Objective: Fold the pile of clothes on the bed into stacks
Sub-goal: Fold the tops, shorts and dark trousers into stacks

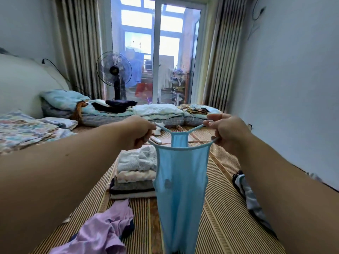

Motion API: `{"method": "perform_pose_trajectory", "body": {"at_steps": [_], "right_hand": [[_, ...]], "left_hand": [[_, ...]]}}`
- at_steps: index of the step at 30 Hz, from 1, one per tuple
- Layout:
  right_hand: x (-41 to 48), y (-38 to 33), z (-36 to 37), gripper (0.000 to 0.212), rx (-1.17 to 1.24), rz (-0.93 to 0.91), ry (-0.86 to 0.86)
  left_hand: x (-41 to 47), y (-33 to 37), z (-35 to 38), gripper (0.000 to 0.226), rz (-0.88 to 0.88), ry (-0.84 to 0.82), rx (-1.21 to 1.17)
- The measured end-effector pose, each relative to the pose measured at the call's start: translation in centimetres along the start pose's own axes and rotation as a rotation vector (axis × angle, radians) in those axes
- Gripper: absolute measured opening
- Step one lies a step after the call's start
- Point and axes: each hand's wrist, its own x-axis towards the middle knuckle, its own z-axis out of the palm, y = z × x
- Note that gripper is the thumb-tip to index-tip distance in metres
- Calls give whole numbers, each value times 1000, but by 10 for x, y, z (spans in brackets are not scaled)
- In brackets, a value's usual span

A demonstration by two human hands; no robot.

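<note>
Over striped mat (pixel 216 208), left hand (pixel 139 132) and right hand (pixel 226 132) pinch hanging blue camisole (pixel 180 180) straps.

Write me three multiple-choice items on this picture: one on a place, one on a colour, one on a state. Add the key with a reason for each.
1. Where does the folded stack lie?
A. On a chair
B. On the striped mat, left of the hanging top
C. On a windowsill

2. What colour is the top?
A. Lilac
B. White
C. Light blue

3. How is the top held?
A. By its straps, pinched in the left hand and the right hand, its body hanging free
B. Spread flat on the mat
C. Folded on the stack

Key:
1 B, the stack sits on the mat by the top's left edge.
2 C, its cloth is pale blue all over.
3 A, both hands grip the straps and the body hangs down.
</note>
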Motion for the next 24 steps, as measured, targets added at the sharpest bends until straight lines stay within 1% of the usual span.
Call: {"method": "perform_pose_trajectory", "body": {"at_steps": [3,7,9,11,14,17,20,22,24], "right_hand": [[8,-5,-10,26,13,-109,-16],[6,-21,-21,27,5,-253,-56],[-3,-24,-25,27,-16,-285,-61],[-16,-19,-28,25,-66,-284,-64],[-45,1,-34,22,-154,-222,-72],[-81,40,-43,21,-218,-108,-130],[-116,89,-52,24,-210,69,-185],[-137,122,-58,28,-249,200,-193],[-154,146,-65,27,-288,310,-206]], "left_hand": [[5,18,17,21,69,54,-132],[-1,43,33,15,193,82,-252],[-9,45,37,12,223,76,-260],[-20,36,39,13,222,37,-216],[-40,5,43,18,192,-38,-98],[-66,-40,48,15,111,-123,-44],[-94,-89,55,14,0,-288,-25],[-112,-122,63,13,-72,-390,-11],[-123,-150,71,11,-143,-488,18]]}}
